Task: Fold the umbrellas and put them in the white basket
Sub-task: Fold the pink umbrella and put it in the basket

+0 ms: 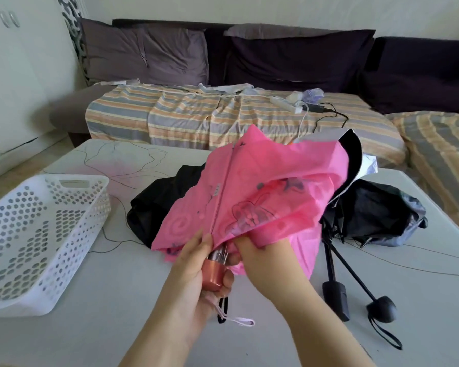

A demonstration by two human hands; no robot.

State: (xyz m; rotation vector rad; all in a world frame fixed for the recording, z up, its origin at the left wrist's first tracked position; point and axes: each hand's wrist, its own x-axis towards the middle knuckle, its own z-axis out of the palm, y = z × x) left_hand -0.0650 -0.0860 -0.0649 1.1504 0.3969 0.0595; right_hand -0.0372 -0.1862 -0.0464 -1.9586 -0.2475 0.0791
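Nearest us, our left hand point(196, 268) curls around the copper-coloured handle point(214, 274) of the pink umbrella point(252, 197), while our right hand point(263, 255) clutches a bunch of its loose canopy just right of that handle. The cloth hangs unfolded, so we judge the flaps could bunch unevenly or catch on the metal rib tips point(220, 254) if we twist too fast, and the wrist strap point(236, 320) dangling below the handle might get wrapped in. Right of the handle lie two black umbrellas point(368, 210), still loose; their shafts could snag the pink cloth. The white basket point(37, 234) sits well left of the handle with nothing in it. A small label on the pink seam is too blurred to read.
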